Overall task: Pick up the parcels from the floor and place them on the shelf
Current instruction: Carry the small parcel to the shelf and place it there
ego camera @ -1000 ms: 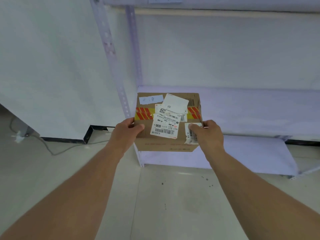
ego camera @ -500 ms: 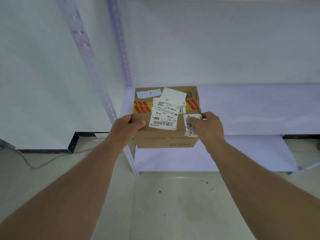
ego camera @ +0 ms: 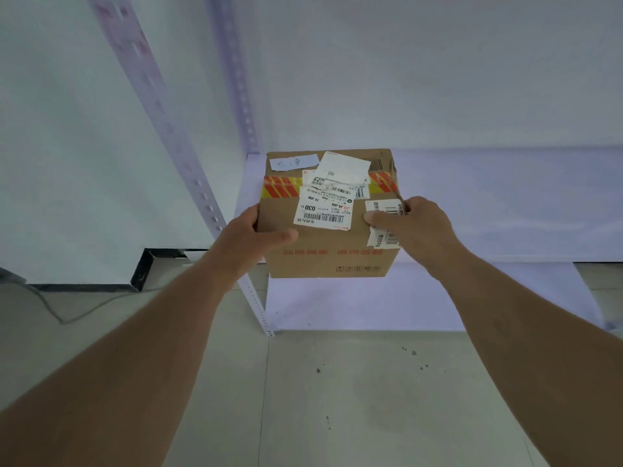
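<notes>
Both hands are gripping the cardboard parcel [ego camera: 328, 214]: left hand [ego camera: 251, 239] and right hand [ego camera: 413, 227] are clasping its near corners, thumbs on top, over the shelf [ego camera: 505, 203] board's front edge.

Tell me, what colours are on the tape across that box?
Red and yellow stripes on the tape, head view.
</notes>
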